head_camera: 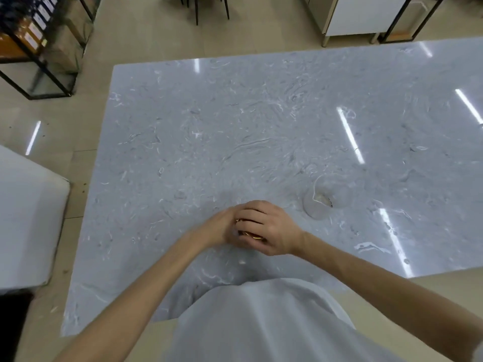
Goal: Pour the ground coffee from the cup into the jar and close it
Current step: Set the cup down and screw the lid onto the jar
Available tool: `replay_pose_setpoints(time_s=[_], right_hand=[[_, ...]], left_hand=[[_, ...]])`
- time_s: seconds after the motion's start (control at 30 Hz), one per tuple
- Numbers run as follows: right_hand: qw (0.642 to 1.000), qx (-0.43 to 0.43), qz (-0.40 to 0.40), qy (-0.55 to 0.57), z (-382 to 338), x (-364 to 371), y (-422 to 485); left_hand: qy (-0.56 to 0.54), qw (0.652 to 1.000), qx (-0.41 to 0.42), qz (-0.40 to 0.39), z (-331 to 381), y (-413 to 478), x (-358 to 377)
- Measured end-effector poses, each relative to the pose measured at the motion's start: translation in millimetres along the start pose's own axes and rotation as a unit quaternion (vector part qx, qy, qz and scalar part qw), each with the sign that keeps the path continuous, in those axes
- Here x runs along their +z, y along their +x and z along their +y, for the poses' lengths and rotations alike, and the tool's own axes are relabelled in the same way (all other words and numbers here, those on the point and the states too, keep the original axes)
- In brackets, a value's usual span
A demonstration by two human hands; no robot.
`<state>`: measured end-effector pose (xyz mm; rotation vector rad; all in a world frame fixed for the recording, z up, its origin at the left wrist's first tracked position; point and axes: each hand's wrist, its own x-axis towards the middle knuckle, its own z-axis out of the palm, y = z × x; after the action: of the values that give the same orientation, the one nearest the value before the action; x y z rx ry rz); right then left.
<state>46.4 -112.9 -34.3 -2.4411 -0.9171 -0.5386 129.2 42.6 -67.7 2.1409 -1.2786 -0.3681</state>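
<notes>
A small jar with a gold lid (251, 236) stands on the grey marble table (235, 131) near its front edge, almost fully covered by my hands. My right hand (266, 226) lies over the top, fingers curled around the gold lid. My left hand (219, 227) wraps the jar's side from the left. The clear plastic cup (322, 202) stands to the right of the hands, apart from them, with only a little pale residue at its bottom. The jar's contents are hidden.
A white surface (28, 218) sits off the table's left edge. Black metal shelving (39, 48) stands at the far left, chair legs (209, 6) and a white cabinet (360, 14) beyond the far edge.
</notes>
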Motion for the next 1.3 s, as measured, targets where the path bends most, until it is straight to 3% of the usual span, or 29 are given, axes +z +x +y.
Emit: replay_pose_setpoints(time_s=[0.1,0.17,0.27,0.33,0.43,0.5,0.6,0.67,0.77,0.87,0.97,1.03,1.1,1.2,1.3], right_hand=[[0.999,-0.027,-0.004,-0.021,10,0,1],[0.996,0.019,0.057,-0.062,11,7,0],[0.972,0.143,0.154,-0.105,3,20,3],[0.945,0.238,0.191,-0.116,-9,27,9],[0.92,0.323,0.186,-0.117,-20,31,16],[0.943,0.28,0.144,-0.108,-20,29,10],[0.986,0.116,0.073,-0.097,-13,22,-2],[0.984,0.103,0.092,-0.114,-3,17,-4],[0.948,0.223,0.176,-0.145,-5,19,4],[0.878,0.412,0.202,-0.134,-30,29,11],[0.805,0.566,0.145,-0.103,-52,26,10],[0.793,0.592,0.137,-0.05,-60,15,8],[0.814,0.568,0.117,0.009,-65,2,3],[0.87,0.486,-0.002,0.08,-61,-18,-6],[0.872,0.447,-0.095,0.173,-49,-34,-2]], left_hand=[[0.007,0.995,-0.063,-0.074,-2,-6,5],[0.0,0.989,-0.144,0.031,10,-17,28],[0.03,0.94,-0.275,0.202,45,-17,60],[0.044,0.927,-0.298,0.225,55,-13,62],[0.03,0.941,-0.267,0.205,47,-11,48],[-0.007,0.959,-0.229,0.167,37,-15,38],[0.07,0.99,-0.102,0.062,7,-21,28],[-0.001,0.983,-0.155,0.098,19,-24,29],[-0.004,0.944,-0.246,0.22,55,-14,53],[0.058,0.931,-0.291,0.211,75,-13,57],[0.018,0.925,-0.312,0.215,85,-21,57],[-0.001,0.924,-0.316,0.213,94,-24,58],[-0.041,0.928,-0.313,0.2,93,-31,64],[-0.116,0.926,-0.304,0.192,89,-51,63],[-0.12,0.934,-0.254,0.221,87,-58,56]])
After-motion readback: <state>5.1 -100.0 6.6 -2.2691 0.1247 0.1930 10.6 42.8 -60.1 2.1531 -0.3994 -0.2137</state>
